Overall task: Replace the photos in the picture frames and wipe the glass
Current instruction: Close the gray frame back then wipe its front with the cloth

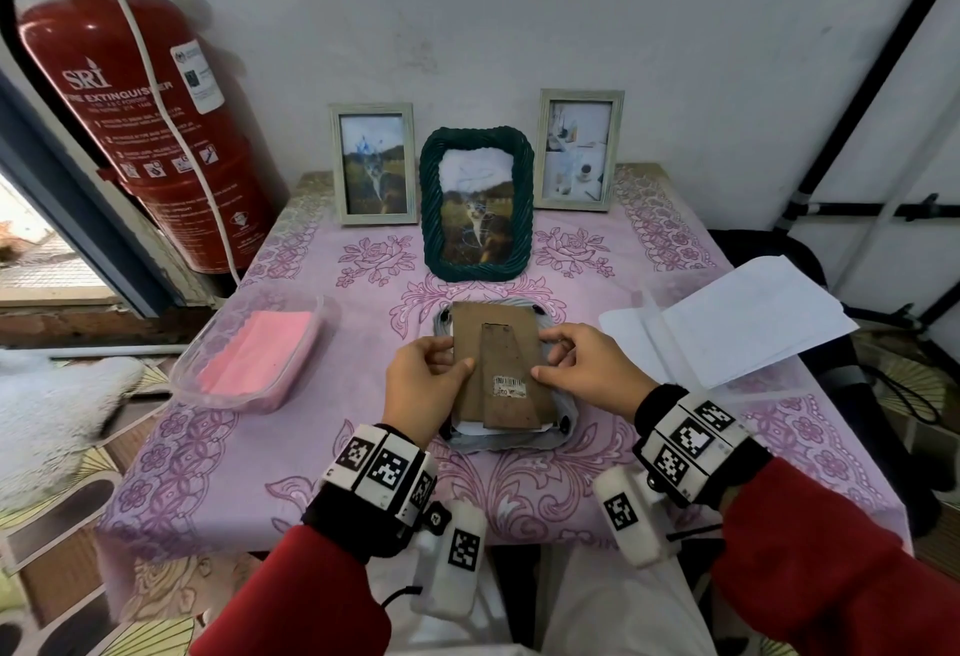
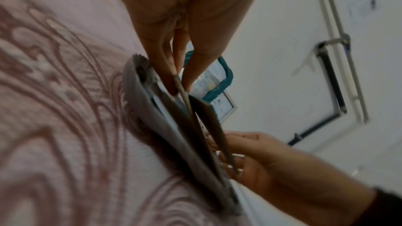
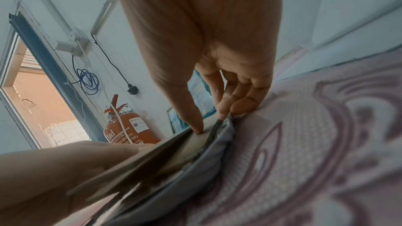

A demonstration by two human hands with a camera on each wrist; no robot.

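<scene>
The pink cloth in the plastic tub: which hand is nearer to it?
Left. The left hand holds the backing board's left edge, on the pink cloth's side; the right hand holds the far edge.

Matt brown cardboard backing point(image 1: 498, 364), woven green frame point(image 1: 477, 203), patterned cloth tablecloth point(image 1: 311, 447).

L hand point(image 1: 423, 387): fingers pinching | R hand point(image 1: 587, 369): fingers pinching, both forward
</scene>
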